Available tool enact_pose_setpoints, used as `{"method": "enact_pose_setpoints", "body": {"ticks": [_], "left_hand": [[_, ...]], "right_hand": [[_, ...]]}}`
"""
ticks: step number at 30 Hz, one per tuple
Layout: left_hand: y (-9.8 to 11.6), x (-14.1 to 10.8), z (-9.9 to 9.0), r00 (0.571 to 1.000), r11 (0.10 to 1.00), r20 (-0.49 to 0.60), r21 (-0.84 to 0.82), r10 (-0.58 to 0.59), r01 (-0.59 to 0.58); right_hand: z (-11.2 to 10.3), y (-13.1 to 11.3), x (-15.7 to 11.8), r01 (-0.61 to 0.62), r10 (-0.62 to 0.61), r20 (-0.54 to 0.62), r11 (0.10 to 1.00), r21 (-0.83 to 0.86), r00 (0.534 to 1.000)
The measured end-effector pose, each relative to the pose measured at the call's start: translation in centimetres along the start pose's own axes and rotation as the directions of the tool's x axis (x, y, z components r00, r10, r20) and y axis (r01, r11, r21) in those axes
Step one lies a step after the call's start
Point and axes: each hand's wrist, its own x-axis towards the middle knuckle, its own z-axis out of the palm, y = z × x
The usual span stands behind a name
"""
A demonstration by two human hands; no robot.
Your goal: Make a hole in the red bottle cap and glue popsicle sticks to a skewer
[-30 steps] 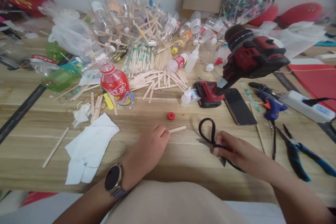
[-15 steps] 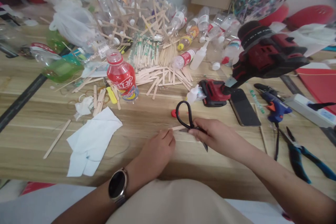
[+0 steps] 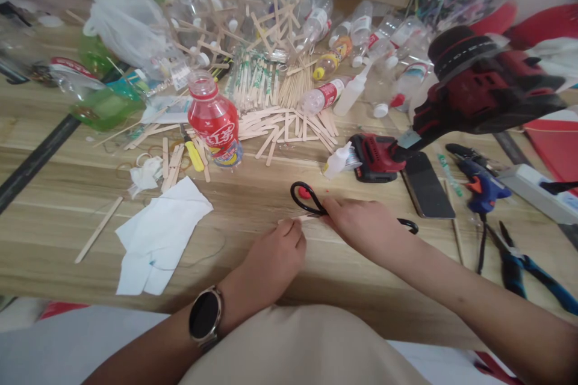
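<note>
My left hand (image 3: pixel 273 258) is closed, its fingertips pinching the end of a flat wooden craft stick (image 3: pixel 307 218) low over the table. My right hand (image 3: pixel 368 230) is wrapped round a pair of black-handled scissors (image 3: pixel 311 209). One handle loop sticks out past the fingers on the left, while part of the other shows behind the wrist. The blades are mostly hidden by the hand, close to the stick's right end. Just beyond the scissors lies a small red cap (image 3: pixel 304 192).
A red-labelled bottle (image 3: pixel 215 123) stands upright left of centre. Behind it are piled craft sticks (image 3: pixel 289 126) and plastic bottles. A red-black power tool (image 3: pixel 478 84), phone (image 3: pixel 428 185), glue gun (image 3: pixel 485 186) and pliers (image 3: pixel 515 258) are at right. White paper (image 3: pixel 158 234) lies left.
My right hand has turned the scissors, bringing the handle loop lower and leftward, and the second loop now shows behind the wrist. My left hand keeps its pinch. The view has shifted slightly.
</note>
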Motion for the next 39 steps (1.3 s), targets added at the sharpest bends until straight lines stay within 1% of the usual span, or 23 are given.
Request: {"method": "enact_pose_setpoints", "body": {"ticks": [3, 7, 11, 16, 24, 27, 32, 36, 39], "left_hand": [[0.0, 0.0, 0.2, 0.999, 1.000, -0.032, 0.001, 0.003, -0.003], [-0.1, -0.2, 0.5, 0.997, 1.000, -0.071, 0.018, 0.022, -0.021], [-0.2, -0.2, 0.4, 0.998, 0.999, -0.065, 0.026, 0.023, -0.021], [-0.1, -0.1, 0.3, 0.999, 1.000, -0.035, 0.016, 0.024, -0.024], [-0.1, -0.1, 0.8, 0.996, 0.999, -0.089, 0.034, 0.019, -0.016], [-0.1, -0.1, 0.8, 0.995, 0.999, -0.096, 0.041, 0.017, -0.013], [-0.1, -0.5, 0.5, 0.997, 0.997, -0.057, 0.063, 0.046, -0.042], [-0.4, -1.3, 0.2, 0.995, 0.999, -0.089, 0.032, 0.042, -0.040], [-0.7, -1.9, -0.2, 0.996, 0.999, -0.078, -0.003, 0.040, -0.040]], "right_hand": [[0.0, -0.1, 0.0, 0.004, -0.004, 0.001, 1.000, -0.006, 1.000], [-0.2, -0.2, 0.0, 0.011, -0.009, 0.050, 0.999, -0.036, 0.999], [-0.2, -0.3, 0.1, 0.016, -0.011, 0.076, 0.998, -0.055, 0.997], [0.1, -0.3, 0.1, 0.026, -0.023, 0.056, 0.998, -0.052, 0.998], [-0.3, -0.4, 0.2, 0.022, -0.015, 0.087, 0.997, -0.075, 0.996], [-0.4, -0.5, 0.2, 0.060, -0.052, 0.080, 0.994, -0.094, 0.995], [-0.9, -0.5, 0.5, 0.149, -0.136, 0.107, 0.981, -0.122, 0.985], [-1.5, -0.2, 1.2, 0.231, -0.214, 0.130, 0.963, -0.139, 0.968], [-2.1, 0.0, 1.9, 0.316, -0.289, 0.164, 0.934, -0.166, 0.943]]}}
